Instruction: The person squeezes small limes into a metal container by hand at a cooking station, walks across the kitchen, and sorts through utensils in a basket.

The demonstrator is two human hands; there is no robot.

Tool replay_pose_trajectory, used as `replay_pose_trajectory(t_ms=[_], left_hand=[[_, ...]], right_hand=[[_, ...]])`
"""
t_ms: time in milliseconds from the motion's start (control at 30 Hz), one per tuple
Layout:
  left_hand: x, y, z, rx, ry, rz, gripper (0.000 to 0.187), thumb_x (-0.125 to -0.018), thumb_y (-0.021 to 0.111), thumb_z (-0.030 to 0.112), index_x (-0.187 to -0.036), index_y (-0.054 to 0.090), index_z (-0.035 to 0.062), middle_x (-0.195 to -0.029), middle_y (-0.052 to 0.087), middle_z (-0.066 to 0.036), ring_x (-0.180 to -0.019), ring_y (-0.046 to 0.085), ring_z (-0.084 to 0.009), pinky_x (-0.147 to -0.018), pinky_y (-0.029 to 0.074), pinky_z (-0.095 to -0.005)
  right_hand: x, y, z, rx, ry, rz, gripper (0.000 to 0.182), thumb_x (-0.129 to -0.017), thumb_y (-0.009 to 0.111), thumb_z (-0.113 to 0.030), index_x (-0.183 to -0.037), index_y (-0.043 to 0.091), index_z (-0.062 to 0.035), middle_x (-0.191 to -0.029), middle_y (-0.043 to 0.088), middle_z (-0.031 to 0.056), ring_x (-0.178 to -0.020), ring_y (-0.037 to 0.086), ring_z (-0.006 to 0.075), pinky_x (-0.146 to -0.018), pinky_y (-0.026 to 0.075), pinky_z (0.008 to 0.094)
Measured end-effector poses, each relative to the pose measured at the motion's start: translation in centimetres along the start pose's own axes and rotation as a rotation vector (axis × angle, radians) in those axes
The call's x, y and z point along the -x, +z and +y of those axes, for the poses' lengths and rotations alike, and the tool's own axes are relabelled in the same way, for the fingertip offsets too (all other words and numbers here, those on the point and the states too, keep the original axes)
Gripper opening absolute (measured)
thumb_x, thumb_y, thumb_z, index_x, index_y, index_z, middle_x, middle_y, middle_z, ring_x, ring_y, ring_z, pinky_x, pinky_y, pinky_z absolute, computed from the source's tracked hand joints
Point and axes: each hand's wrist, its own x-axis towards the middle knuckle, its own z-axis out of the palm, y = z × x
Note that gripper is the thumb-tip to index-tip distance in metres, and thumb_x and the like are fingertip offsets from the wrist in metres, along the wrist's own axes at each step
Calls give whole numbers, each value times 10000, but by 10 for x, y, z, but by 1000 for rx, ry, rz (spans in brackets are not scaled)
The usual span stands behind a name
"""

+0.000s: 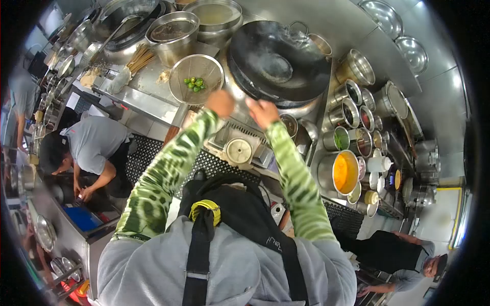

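Note:
My left hand is over the stove front, at the lower right rim of a round mesh strainer. Several small green peppers or limes lie in the strainer. A wooden handle extends below it. My right hand is just below the near rim of a large black wok, its fingers bent and blurred. Motion smears both hands, and I cannot make out anything in them. Faint steam hangs in the wok over a dark wet patch.
Steel pots stand behind the strainer, beside bamboo sticks. On the right are several seasoning containers and a pot of orange liquid. One co-worker bends over a counter at left; another person stands at lower right.

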Motion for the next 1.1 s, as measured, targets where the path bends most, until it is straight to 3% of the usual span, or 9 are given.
replay_pose_trajectory(t_ms=[67,133,200,333,567,700,733,833,1100], left_hand=[[25,-29,-19,487,-290,221,193,-836,565,153,-792,666,-5,-709,646,-190,-542,618,-320,-519,523,-421],[15,-32,-67,1140,-652,262,177,-876,532,115,-883,648,-19,-738,636,-174,-572,618,-310,-540,542,-419],[34,-40,-51,1498,-760,372,178,-906,486,64,-962,597,-62,-937,614,-222,-755,647,-329,-618,590,-452],[51,-40,-27,1832,-654,136,228,-933,478,42,-1119,490,-89,-1075,548,-211,-997,577,-317,-817,568,-437],[51,-9,15,1930,-456,-190,229,-973,448,116,-1102,536,-51,-1025,597,-169,-913,615,-266,-808,558,-415],[50,3,46,1854,-442,-305,236,-969,475,132,-1147,536,-11,-1040,613,-140,-879,626,-237,-769,562,-402],[51,-6,51,1833,-457,-385,236,-966,482,129,-1157,539,3,-1051,616,-129,-887,626,-222,-740,562,-373],[61,-13,69,1614,-405,-286,251,-923,572,139,-1144,578,20,-1014,641,-96,-837,628,-168,-643,531,-293],[49,4,114,1059,-17,-44,286,-819,705,153,-1055,652,0,-860,675,-44,-590,556,-60,-462,446,-222]], right_hand=[[-11,23,-34,-417,159,-76,471,-927,583,-418,-1143,571,0,-815,672,60,-476,455,69,-399,396,237],[-17,32,-45,-456,93,-58,416,-899,618,-355,-1132,618,-11,-761,663,76,-526,535,87,-416,410,245],[-11,42,-34,-300,-129,-52,250,-870,642,-223,-1007,699,-22,-860,708,99,-705,649,167,-645,525,300],[12,53,-43,-85,-526,-69,272,-831,664,-198,-1052,692,-42,-940,697,144,-849,669,264,-770,518,345],[24,37,-12,117,-627,17,344,-799,695,-206,-1106,659,-55,-903,662,138,-808,648,256,-763,509,363],[21,32,34,-460,-402,-85,275,-897,635,-181,-1090,627,15,-887,677,98,-695,625,156,-638,510,274],[49,7,-7,-422,-129,-69,230,-918,606,-171,-1073,628,-3,-881,672,87,-659,606,131,-578,495,260],[48,-16,31,-1048,49,-104,233,-917,599,-190,-1101,610,-48,-892,666,102,-588,542,119,-503,444,262],[75,-29,47,-1102,33,-24,256,-957,561,-232,-1142,551,-56,-831,639,55,-617,591,142,-530,496,287]])
